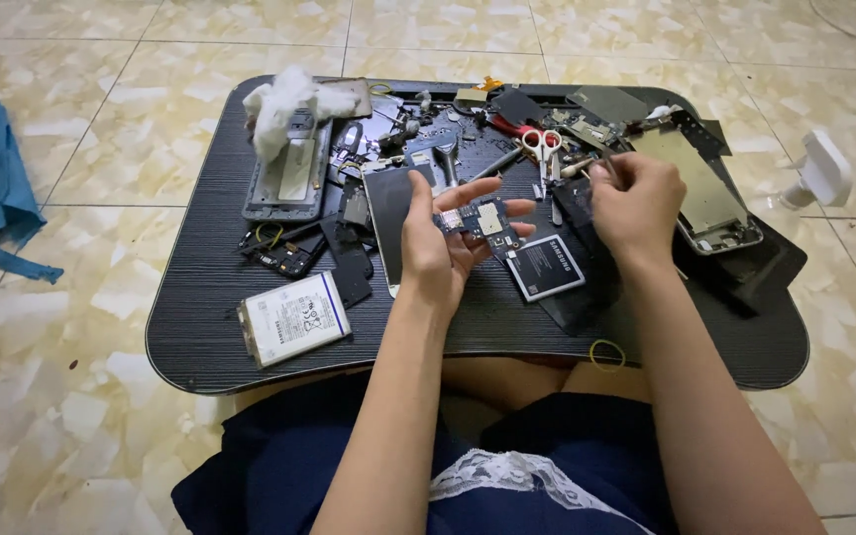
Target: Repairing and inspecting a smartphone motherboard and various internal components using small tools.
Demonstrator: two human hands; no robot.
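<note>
Left hand cupped, fingers spread (palm up); right hand fisted.

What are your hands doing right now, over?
Left hand holds small circuit board above the tray table. Right hand grips a thin tool. Black battery just beneath, nothing blocking.

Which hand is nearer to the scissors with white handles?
Right. The right hand is just beside the scissors, on their right. The left hand, holding a small circuit board, is lower and farther.
</note>
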